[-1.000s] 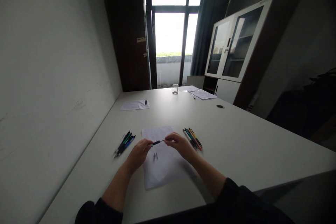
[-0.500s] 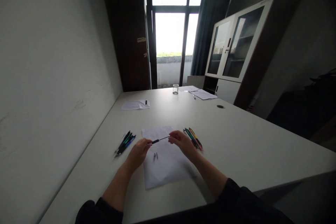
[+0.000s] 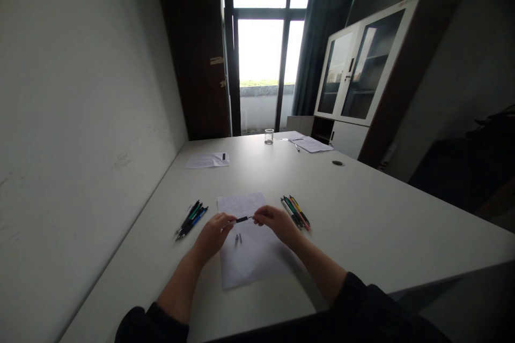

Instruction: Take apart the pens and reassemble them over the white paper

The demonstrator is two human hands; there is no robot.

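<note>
Over the white paper [image 3: 261, 262], my left hand [image 3: 215, 230] is closed on a pen barrel [image 3: 242, 220] with a dark grip section. My right hand [image 3: 273, 220] pinches a thin pen refill [image 3: 250, 217], of which a short piece shows between the fingers and the open end of the barrel. Most of the refill is hidden, seemingly inside the barrel. Two small pen parts [image 3: 238, 238] lie on the paper below the hands; one looks like a pen tip, the other like a small spring.
Several pens [image 3: 192, 221] lie in a bunch left of the paper, and several more pens [image 3: 295, 211] lie to its right. Farther back are a glass [image 3: 269, 136], a sheet at left [image 3: 207, 161] and stacked papers [image 3: 311, 144]. The wall [image 3: 120, 118] borders the table's left side.
My right hand has moved left and slightly down toward my left hand. Far less of the refill shows outside the barrel now. My left hand has barely moved.
</note>
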